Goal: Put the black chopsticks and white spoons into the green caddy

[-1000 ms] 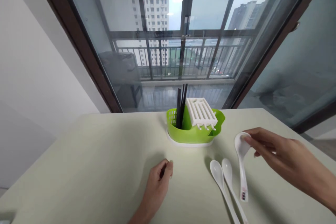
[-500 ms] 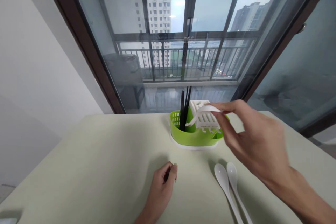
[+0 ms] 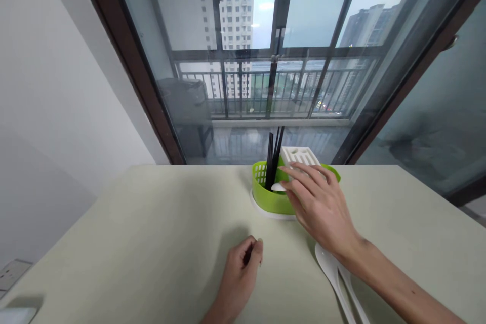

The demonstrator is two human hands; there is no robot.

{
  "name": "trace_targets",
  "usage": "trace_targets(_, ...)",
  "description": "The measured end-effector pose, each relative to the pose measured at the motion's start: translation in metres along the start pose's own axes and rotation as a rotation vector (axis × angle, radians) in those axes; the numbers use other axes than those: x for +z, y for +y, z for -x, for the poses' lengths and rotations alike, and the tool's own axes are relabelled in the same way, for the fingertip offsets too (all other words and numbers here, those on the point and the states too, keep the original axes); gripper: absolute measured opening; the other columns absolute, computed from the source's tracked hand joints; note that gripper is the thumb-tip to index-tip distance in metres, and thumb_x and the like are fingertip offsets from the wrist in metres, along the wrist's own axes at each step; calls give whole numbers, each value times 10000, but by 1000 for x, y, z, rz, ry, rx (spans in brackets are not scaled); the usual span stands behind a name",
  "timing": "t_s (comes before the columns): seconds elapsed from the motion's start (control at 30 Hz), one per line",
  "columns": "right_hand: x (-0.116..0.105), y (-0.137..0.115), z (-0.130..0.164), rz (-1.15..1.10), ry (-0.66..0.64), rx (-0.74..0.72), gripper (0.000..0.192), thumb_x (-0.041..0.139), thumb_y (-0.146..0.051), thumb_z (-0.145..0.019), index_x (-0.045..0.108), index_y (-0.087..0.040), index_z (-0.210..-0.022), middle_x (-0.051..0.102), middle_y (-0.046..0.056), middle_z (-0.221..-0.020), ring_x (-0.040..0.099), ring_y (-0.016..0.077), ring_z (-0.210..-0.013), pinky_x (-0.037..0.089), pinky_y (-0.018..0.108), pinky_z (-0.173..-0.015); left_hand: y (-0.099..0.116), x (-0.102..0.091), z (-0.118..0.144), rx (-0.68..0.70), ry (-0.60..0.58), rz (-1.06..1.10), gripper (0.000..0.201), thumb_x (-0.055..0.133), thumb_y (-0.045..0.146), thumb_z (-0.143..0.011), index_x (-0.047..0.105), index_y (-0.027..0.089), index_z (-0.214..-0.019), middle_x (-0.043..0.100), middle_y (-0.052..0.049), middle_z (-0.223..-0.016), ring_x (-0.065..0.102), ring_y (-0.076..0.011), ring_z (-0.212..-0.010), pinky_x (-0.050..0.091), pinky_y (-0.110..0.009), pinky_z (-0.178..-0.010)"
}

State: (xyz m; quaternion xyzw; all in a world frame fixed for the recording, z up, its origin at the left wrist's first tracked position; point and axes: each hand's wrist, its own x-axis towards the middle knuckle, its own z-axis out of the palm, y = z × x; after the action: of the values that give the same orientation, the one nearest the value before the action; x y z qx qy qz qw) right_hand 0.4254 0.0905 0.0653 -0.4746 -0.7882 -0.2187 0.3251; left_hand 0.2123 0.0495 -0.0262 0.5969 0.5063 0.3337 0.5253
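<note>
My right hand [image 3: 322,207] reaches over the front of a green cutlery holder [image 3: 271,202], its thumb and fingertips closed on a white spoon [image 3: 278,187]. Only a short piece of that spoon shows at the holder's rim; the rest is hidden by the hand. Black chopsticks [image 3: 270,162] lean upright in the left compartment, just beside the spoon. Behind my fingers stands the holder's white slotted section [image 3: 299,154]. My left hand [image 3: 243,271] rests on the table in a loose fist, nothing visible in it. Two more white spoons [image 3: 328,266] lie under my right forearm, partly covered.
The pale green table [image 3: 163,243] runs up to a glass door with a dark frame [image 3: 131,68], a balcony railing beyond it. At the lower left are a white object's edge [image 3: 17,315] and a wall socket [image 3: 13,276].
My right hand has moved left and down with the spoon, from above the holder to its front rim near the chopsticks. My left hand keeps its fist; the view has shifted slightly.
</note>
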Motion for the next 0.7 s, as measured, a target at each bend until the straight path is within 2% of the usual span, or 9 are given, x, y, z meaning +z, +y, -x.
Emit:
trace_targets(0.2, -6, -4, 5, 15, -64, 28, 163, 529, -143, -978, 664, -202, -1048, 567, 136, -1484, 418, 344, -1447, 396, 598, -1119, -2, -1, -1, 6, -10, 1, 506, 449, 624, -962, 366, 228, -657, 313, 63, -616, 295, -123, -579, 244, -279, -573)
trace_targets(0.37, -22, -9, 15, 17, -133, 41, 214, 511, -151, -979, 648, -199, -1136, 492, 143, -1542, 345, 382, -1485, 403, 625, -1120, -5, -1, -1, 0, -10, 10, 497, 454, 607, -969, 358, 230, -660, 303, 69, -612, 280, -117, -567, 240, -279, -570)
trace_targets(0.53, -56, -14, 30, -61, -44, 116, 259, 526, -197, -982, 620, -244, -1219, 585, 112, -1435, 488, 338, -1390, 462, 562, -1086, -3, -1, 1, 3, -20, 9, 488, 453, 595, -975, 361, 230, -663, 309, 70, -608, 284, -116, -561, 241, -282, -570)
trace_targets(0.63, -74, -9, 45, -53, 7, 254, 202, 525, -288, -992, 623, -251, -1165, 643, 108, -1320, 629, 317, -1212, 517, 497, -999, -1, -1, 1, 10, -21, 4, 486, 443, 588, -980, 357, 230, -662, 306, 69, -610, 282, -116, -565, 239, -284, -570)
trace_targets(0.7, -77, -2, 63, -46, -26, 383, 209, 505, -366, -999, 626, -259, -1132, 680, 99, -1223, 702, 290, -1031, 563, 440, -870, 0, -2, 1, 14, -25, 4, 485, 443, 582, -980, 349, 231, -660, 298, 71, -612, 275, -115, -567, 236, -283, -570)
